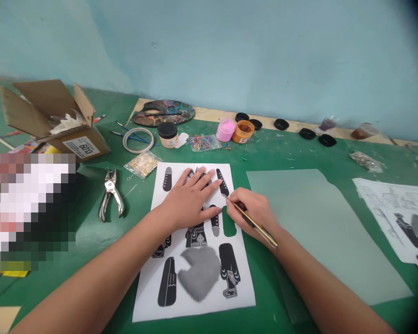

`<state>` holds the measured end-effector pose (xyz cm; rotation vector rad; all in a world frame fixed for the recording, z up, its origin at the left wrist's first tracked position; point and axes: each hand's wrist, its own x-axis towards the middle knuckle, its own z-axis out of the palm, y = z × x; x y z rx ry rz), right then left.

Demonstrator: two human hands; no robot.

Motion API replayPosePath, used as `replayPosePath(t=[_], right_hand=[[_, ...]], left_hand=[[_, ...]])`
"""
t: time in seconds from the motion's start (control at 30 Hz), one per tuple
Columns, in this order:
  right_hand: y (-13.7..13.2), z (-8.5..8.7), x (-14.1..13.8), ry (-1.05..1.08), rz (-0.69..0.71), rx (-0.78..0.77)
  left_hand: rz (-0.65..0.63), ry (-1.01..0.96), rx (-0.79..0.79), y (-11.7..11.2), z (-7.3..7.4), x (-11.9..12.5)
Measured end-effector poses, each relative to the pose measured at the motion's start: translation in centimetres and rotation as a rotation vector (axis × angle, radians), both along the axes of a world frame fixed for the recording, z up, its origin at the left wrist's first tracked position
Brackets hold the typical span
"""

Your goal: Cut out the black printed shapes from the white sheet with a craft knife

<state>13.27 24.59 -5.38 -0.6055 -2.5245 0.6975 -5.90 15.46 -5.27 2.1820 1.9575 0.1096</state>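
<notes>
A white sheet of paper (146, 292) printed with black shapes lies on the green table. Spread flat across its upper half is my left hand (191, 199), fingers apart, covering some of the printed shapes. My right hand (249, 211) grips a craft knife (254, 222) with a gold handle. Its tip touches or nearly touches the paper beside a black striped shape (222, 182) near the right edge. Just below the tip, a cut-out hole (229, 222) shows the green table through the sheet. Lower on the sheet is a blurry grey patch (200, 273).
A translucent sheet (299, 204) lies to the right, with another printed sheet (400, 218) beyond. On the left are a hole punch (110, 195) and a cardboard box (80, 139). Paint jars (226, 130), a palette (163, 112) and a tape roll (138, 150) stand behind.
</notes>
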Motion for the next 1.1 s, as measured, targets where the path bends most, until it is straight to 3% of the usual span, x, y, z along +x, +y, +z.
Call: replayPosePath(t=[1.1], right_hand=[[1.6, 0.1, 0.6, 0.002, 0.105, -0.057]], left_hand=[[-0.002, 0.011, -0.027, 0.0, 0.2, 0.0]])
